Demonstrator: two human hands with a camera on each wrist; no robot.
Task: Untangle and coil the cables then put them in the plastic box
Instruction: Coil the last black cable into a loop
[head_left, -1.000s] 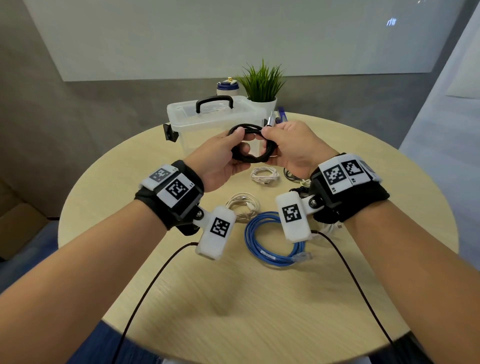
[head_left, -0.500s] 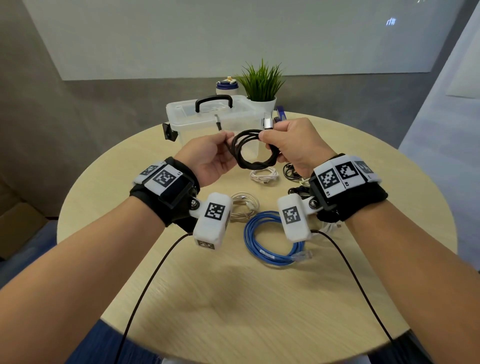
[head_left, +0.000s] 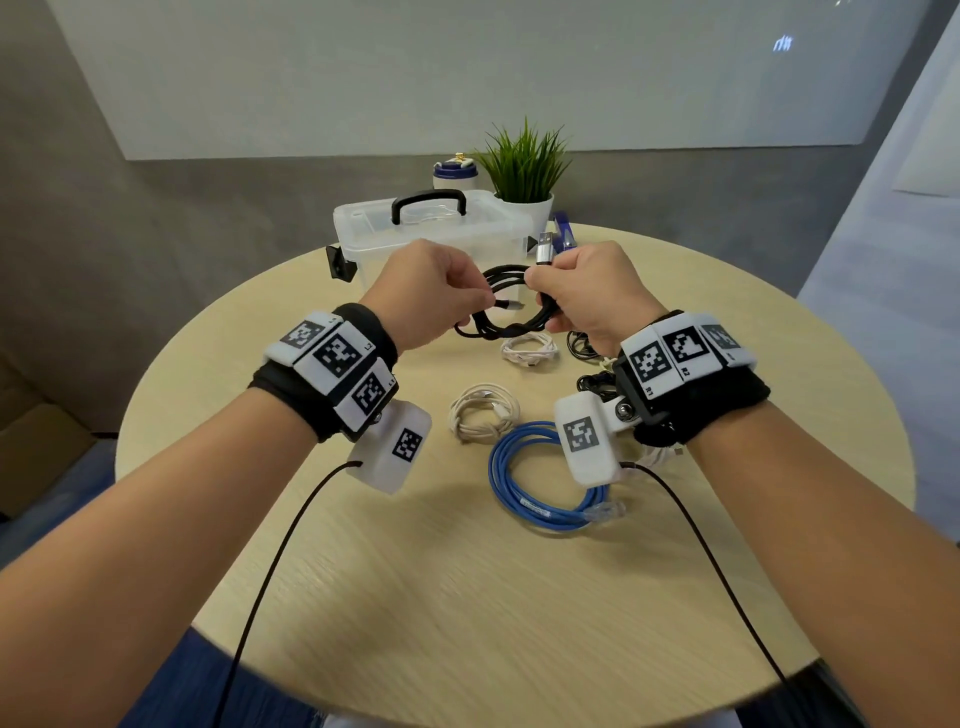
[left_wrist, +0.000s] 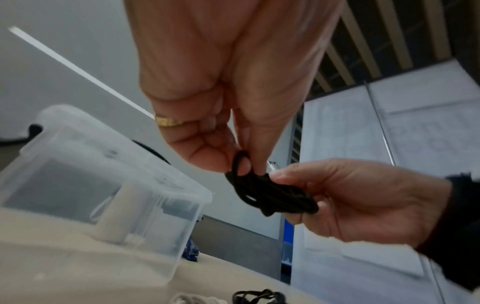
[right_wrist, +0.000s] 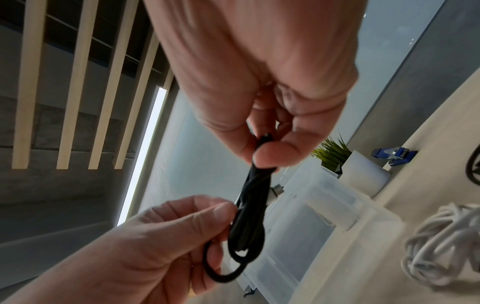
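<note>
Both hands, left hand (head_left: 431, 296) and right hand (head_left: 587, 291), pinched the black cable (head_left: 511, 322) coil; looked light, floppy, springy, so best gripped across the loops.

office meeting room, round wood table (head_left: 467, 597), whiteboard wall (head_left: 363, 78), slatted ceiling (right_wrist: 78, 82), potted plant (head_left: 524, 171), stapler (head_left: 563, 231)

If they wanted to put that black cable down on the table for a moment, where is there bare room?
The near part of the table, below the blue cable, is bare wood, as is the left side, left of the cream cable and plastic box. It is crowded under the right hand, where white and thin black cables lie close together.
</note>
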